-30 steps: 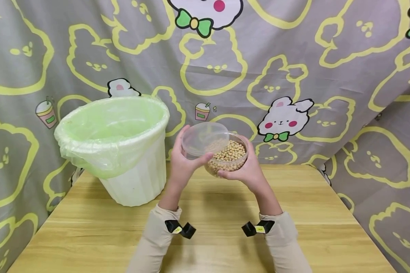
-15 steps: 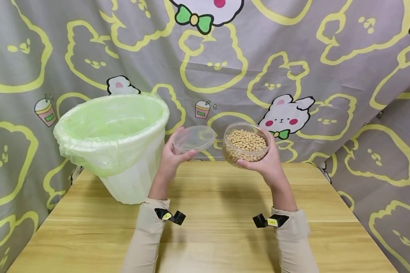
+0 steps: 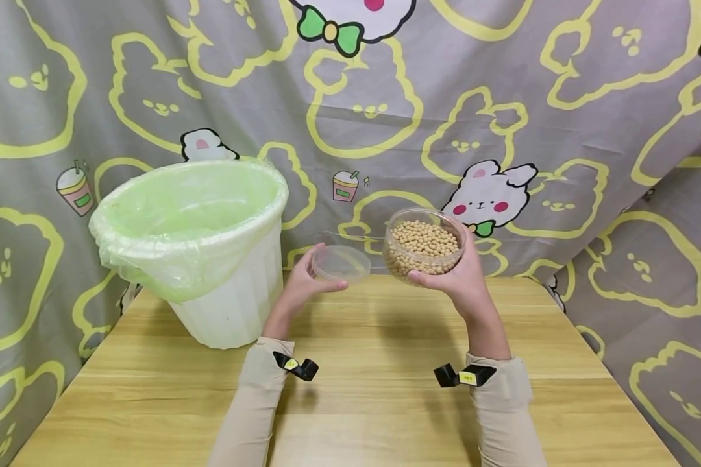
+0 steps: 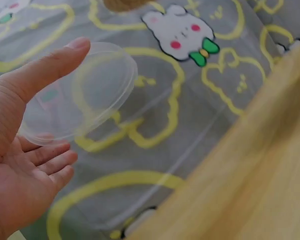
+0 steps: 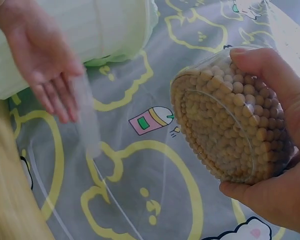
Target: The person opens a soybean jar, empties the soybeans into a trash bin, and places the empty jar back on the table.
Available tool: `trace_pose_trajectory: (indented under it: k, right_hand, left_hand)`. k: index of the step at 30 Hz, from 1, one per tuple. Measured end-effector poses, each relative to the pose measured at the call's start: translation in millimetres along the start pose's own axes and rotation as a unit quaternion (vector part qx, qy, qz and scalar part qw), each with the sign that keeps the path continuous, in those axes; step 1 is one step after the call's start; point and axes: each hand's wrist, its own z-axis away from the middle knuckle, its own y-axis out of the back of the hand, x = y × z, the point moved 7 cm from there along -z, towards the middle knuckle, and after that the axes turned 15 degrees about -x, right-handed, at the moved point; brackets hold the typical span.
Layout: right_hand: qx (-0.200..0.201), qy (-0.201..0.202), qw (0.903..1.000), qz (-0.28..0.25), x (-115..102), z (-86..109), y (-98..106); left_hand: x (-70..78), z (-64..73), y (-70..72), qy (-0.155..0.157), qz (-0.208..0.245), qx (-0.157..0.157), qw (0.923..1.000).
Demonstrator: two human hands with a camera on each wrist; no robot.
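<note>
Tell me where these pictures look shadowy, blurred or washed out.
Head view: mostly crisp, with soft shadows on the wooden table; left wrist view: the table's grain looks smeared; right wrist view: the lid is blurred, the tub of beans looks clearer, and the top right corner is washed out.

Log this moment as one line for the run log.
left hand: holds clear lid | right hand: holds open tub of beans | lined bin: on table
</note>
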Motion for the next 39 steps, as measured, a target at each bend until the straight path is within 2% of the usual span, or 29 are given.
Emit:
trace_pose_trajectory:
  k: [8, 16, 22, 29, 34, 39]
  right_hand:
    - [-0.003, -0.005, 1.0, 0.008, 1.0, -0.1, -2.8]
    - [-0.006, -0.004, 0.9999, 0.009, 1.6, -0.2, -3.9]
    - [-0.007, -0.005, 0.9998, 0.017, 2.2, -0.5, -4.6]
    - [-0.007, -0.003, 0.9997, 0.021, 2.1, -1.6, -5.7]
    - [-0.01, -0.003, 0.9997, 0.024, 2.4, -2.1, -5.9]
    - [-0.014, -0.005, 0.9995, 0.028, 2.9, -2.2, -6.1]
  left_hand:
    - [-34.0, -4.1, -6.3, 0.053, -0.013, -0.025, 0.9982]
    - [-54.2, -2.7, -10.5, 0.086, -0.031, -0.039, 0.995]
    - [-62.8, -1.7, -12.9, 0.103, -0.045, -0.043, 0.9927]
    - [-69.9, -1.4, -15.9, 0.116, -0.069, -0.073, 0.9882]
    - [-74.4, -1.1, -16.6, 0.129, -0.063, -0.093, 0.9853]
    - [-76.2, -0.6, -16.4, 0.141, -0.07, -0.094, 0.983]
